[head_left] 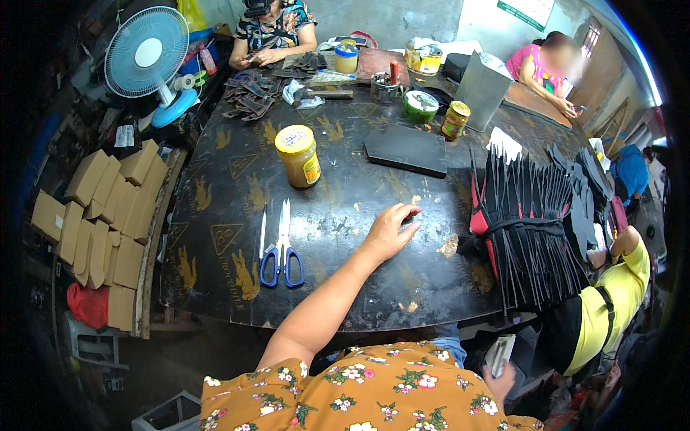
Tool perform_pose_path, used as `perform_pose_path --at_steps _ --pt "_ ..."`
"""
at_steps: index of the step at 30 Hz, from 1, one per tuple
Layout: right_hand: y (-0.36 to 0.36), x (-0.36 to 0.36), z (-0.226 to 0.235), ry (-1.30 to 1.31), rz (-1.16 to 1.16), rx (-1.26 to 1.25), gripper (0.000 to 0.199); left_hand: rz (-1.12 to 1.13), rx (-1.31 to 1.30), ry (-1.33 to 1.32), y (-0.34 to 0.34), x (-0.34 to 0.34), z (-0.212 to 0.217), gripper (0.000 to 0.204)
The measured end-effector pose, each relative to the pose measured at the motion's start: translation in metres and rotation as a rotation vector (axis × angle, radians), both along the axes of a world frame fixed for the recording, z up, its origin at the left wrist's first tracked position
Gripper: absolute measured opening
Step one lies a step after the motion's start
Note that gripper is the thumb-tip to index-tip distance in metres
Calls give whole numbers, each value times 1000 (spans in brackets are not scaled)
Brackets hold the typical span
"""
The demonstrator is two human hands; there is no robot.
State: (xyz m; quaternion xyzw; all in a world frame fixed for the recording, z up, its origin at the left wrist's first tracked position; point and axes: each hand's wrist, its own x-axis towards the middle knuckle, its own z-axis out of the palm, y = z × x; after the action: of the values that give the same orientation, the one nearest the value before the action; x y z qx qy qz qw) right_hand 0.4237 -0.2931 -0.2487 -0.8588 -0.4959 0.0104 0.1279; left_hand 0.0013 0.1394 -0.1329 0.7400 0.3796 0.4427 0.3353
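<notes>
My left hand (392, 230) lies flat on the dark printed table (345, 287), palm down with fingers spread, holding nothing. Left of it lie blue-handled scissors (284, 251) and a thin white-handled tool (262, 233). To its right, a small tan scrap (449, 246) sits beside a large fanned pile of black strips with red edges (532, 230). My right hand (503, 379) is low, below the table's front edge by my flowered orange clothing, and grips a flat white object (497, 353).
A yellow-lidded jar (298, 154) and a black slab (406, 149) stand mid-table, with tins, jars and dark cut pieces behind. A person (273, 32) works opposite, another (539, 68) at the far right, and one in yellow (611, 302) beside me. A fan (147, 54) and cardboard boxes (100, 215) stand to the left.
</notes>
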Motion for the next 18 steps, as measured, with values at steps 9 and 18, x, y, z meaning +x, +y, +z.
perform_pose_path --at_steps 9,18 --pt "31 121 -43 225 -565 -342 115 28 -84 -66 -1 1 4 24" --pt "15 151 -32 252 -572 -312 119 57 -120 -89 -6 2 -3 22"
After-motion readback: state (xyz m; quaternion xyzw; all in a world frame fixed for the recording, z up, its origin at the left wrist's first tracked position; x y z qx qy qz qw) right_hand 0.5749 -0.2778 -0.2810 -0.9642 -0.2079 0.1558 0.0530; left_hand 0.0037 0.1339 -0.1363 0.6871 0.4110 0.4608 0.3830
